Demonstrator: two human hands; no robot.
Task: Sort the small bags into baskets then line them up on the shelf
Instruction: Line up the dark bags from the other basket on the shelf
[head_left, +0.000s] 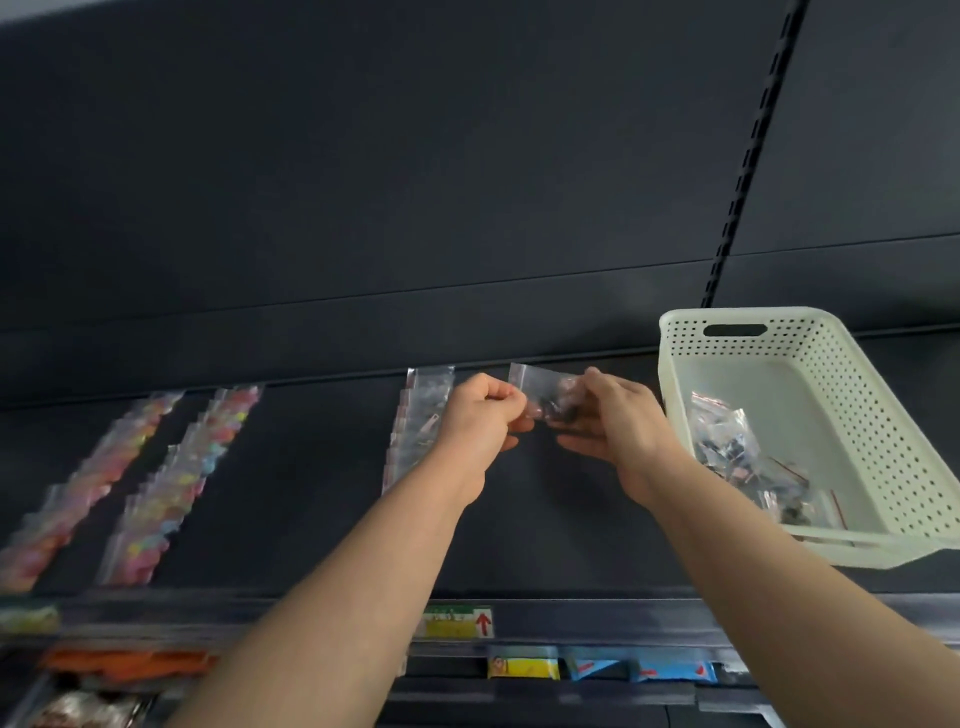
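Both forearms (363, 571) stretch up over the shelf (322, 493), left hand (480, 413) and right hand (621, 421) pinching one clear bag (540, 389) between them, just beside the row (422, 415). Light, floppy, slick plastic, I'd say, so pinch the sealed top edge. Spares (748, 457) wait in the basket (737, 314).

Both forearms extended — left hand (480, 415) curled, pinching; right hand (618, 423) close beside, thumb and forefinger pinching.
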